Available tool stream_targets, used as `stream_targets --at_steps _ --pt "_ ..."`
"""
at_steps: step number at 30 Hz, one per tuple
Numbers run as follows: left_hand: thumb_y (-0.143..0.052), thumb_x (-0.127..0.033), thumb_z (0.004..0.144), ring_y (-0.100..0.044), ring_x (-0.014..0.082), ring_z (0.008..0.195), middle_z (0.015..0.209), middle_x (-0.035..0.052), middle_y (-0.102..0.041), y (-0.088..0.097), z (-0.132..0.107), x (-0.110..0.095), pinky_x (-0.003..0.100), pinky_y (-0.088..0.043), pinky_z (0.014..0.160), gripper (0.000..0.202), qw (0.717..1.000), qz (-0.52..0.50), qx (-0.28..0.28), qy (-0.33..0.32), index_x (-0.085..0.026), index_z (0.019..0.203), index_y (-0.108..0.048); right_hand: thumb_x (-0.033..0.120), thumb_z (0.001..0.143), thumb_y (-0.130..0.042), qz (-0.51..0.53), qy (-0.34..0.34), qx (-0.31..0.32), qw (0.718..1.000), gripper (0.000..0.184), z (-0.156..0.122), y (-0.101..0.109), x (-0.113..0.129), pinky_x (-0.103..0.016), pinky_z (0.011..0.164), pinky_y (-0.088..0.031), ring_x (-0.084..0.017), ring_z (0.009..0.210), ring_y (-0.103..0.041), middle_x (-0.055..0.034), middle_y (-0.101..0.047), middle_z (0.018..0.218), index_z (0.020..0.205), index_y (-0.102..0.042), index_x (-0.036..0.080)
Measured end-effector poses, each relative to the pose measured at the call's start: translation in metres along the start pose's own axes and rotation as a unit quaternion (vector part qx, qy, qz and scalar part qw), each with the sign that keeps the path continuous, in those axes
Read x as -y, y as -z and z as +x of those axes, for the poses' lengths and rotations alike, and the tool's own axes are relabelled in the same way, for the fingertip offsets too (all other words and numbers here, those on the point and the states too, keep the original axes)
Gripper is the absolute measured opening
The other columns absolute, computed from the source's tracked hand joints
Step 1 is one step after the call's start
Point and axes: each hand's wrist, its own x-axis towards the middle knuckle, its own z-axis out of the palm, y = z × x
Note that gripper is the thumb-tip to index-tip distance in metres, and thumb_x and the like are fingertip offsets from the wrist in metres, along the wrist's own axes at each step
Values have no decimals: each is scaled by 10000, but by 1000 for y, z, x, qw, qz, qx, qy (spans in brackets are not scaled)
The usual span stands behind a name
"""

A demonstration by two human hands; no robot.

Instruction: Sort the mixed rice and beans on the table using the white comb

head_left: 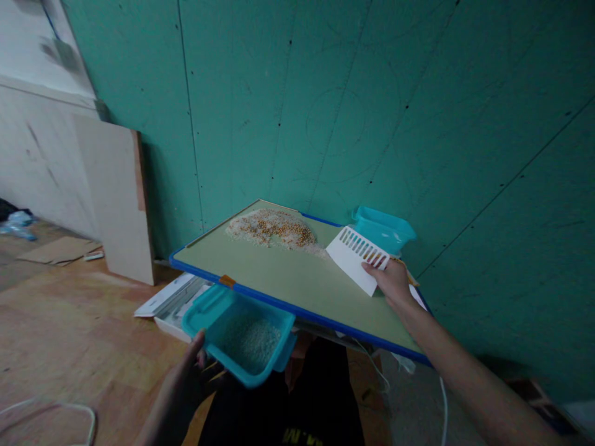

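Note:
My left hand (201, 365) grips the near left corner of a teal plastic container (282, 322), thumb at the rim and fingers underneath. Pale, rice-like grains (253, 341) lie in its bottom, and it sits just below the front edge of the board. In my right hand (393, 282) is a white flat scraper with a row of slots (351, 263), its lower edge at or near the surface of the greenish tabletop (279, 275). Left of the scraper, a heap of pale grains mixed with yellow-brown kernels (274, 230) spreads over the back of the board.
A second teal container (383, 229) stands at the back right, against the green wall (260, 93). Blue edging (307, 311) runs along the tabletop. A wooden panel (118, 198) leans at left; an open white box (174, 310) lies beneath. White cables (444, 402) hang at right.

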Motion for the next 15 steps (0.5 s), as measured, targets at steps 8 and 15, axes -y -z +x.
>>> stream_targets --at_steps 8,15 --pt "-839 -571 603 -746 366 783 569 53 -691 -2 0 3 426 -620 577 524 1000 14 -1 -14 -299 502 -402 409 612 -743 40 -12 49 998 287 7 -7 11 -353 636 -524 -262 719 -695 -73 -767 774 773 -734 172" --pt "-858 -548 613 -717 272 690 632 71 -713 4 4 4 362 -605 576 548 1000 23 3 -6 -239 492 -422 414 587 -767 39 -6 76 996 319 21 -22 14 -329 622 -517 -248 731 -693 -73 -774 799 782 -738 164"
